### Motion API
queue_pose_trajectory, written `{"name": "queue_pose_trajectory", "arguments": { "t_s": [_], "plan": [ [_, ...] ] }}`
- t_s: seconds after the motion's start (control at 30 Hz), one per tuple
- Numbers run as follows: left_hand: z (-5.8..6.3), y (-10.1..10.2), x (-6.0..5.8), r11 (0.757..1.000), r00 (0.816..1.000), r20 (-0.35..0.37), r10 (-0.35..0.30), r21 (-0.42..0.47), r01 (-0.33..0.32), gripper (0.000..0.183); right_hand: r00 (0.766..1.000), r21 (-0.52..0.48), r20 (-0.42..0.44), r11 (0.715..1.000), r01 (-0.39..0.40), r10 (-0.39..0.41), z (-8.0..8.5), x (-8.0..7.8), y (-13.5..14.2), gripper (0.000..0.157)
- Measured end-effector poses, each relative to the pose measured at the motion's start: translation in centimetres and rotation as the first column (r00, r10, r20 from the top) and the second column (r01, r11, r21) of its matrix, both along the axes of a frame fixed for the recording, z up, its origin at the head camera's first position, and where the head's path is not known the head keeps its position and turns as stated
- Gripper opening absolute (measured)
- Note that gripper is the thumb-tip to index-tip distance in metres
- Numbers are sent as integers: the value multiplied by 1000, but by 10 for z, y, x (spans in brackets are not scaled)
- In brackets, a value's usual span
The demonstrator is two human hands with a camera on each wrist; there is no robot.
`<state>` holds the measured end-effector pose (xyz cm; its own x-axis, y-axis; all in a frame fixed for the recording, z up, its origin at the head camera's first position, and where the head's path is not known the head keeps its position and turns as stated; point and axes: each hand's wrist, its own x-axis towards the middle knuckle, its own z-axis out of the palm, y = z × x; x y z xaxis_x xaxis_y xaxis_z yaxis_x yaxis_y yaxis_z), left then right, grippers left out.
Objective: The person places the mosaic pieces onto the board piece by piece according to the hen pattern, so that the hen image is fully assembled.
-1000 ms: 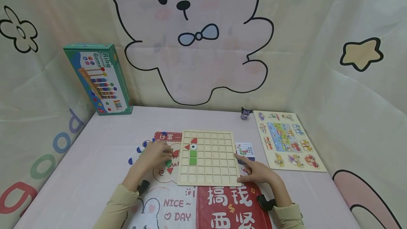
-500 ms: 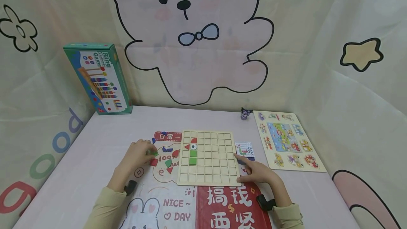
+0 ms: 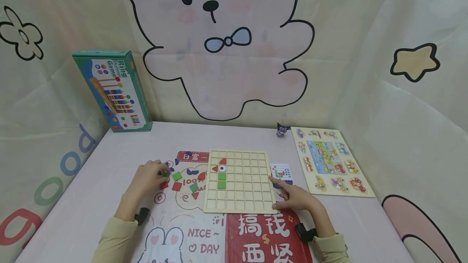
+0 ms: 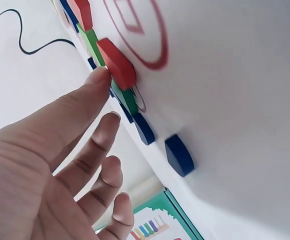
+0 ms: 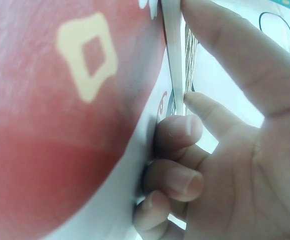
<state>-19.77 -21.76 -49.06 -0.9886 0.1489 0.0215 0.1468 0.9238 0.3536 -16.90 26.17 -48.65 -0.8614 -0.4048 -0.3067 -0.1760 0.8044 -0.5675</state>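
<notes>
The wooden grid board (image 3: 248, 194) lies flat, with a red quarter-round piece (image 3: 223, 161), a red triangle (image 3: 215, 169), an eye tile (image 3: 222, 169) and two green squares (image 3: 222, 180) set in its left columns. My right hand (image 3: 297, 197) rests at the board's right side, thumb by the near corner and index finger on the edge; its other fingers are bent in. Left of the board, my left hand (image 3: 143, 178) hovers low over loose pieces. In the left wrist view its thumb tip is right at a red piece (image 4: 119, 64), the other fingers loosely bent, holding nothing.
Loose green (image 3: 177, 176), red (image 3: 176, 186) and blue (image 3: 192, 171) pieces lie left of the board. A pattern card (image 3: 281, 171) sits right of it. Farther right is a picture puzzle board (image 3: 318, 182). A small figurine (image 3: 282, 130) and a green box (image 3: 115, 92) stand at the back.
My left hand has moved left, away from the board, uncovering a green square and a red square on the mat. The right hand and the board have stayed put.
</notes>
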Motion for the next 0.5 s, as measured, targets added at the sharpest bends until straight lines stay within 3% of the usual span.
{"name": "queue_pose_trajectory", "arguments": {
  "t_s": [0.5],
  "plan": [
    [5, -3, -4, 999, 1000, 21, -2, -32, 3, 18, 1000, -2, -6, 1000, -6, 6, 0, 0, 0, 88]
  ]
}}
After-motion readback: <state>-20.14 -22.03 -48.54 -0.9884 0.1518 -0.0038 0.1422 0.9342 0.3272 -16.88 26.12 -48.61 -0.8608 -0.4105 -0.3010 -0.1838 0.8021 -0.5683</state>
